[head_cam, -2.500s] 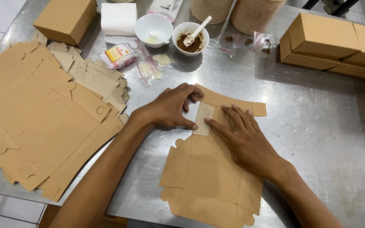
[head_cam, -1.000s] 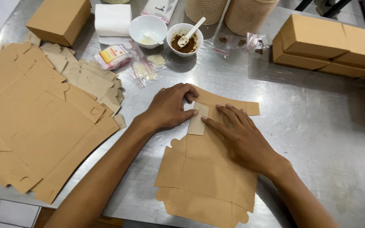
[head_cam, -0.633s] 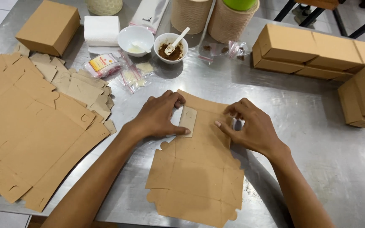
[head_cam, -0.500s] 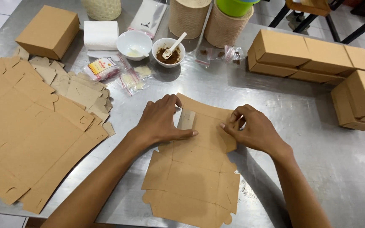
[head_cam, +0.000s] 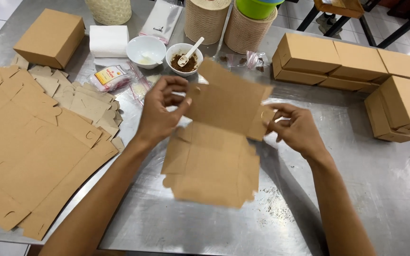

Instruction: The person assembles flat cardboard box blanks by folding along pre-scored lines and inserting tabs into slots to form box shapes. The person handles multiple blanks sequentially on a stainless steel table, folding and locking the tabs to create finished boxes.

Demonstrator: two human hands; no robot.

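Both hands have come up off the table since half a second ago, and the blank (head_cam: 214,142) that lay pressed flat is now lifted, its far panel folded up toward me.

Going left to right: flat blanks (head_cam: 29,142) lie stacked on the left of the table (head_cam: 395,189), with a made box (head_cam: 51,38) behind them. My left hand (head_cam: 160,116) pinches the raised panel's left edge, thumb and fingers closed on the card. The blank hangs between my hands above the table's middle, its near end drooping toward the steel. My right hand (head_cam: 295,130) grips the small side flap at the panel's right edge, fingers curled tight on it. Finished boxes (head_cam: 352,64) line up beyond it.

I judge this the folding step: back wall raised, side flaps being turned in. Next move calls for creasing the flaps square and holding both corners evenly so the card does not skew.

The blank's long axis runs from me away toward the bowls (head_cam: 164,52), raised panel at the far end, tilted slightly rightward.
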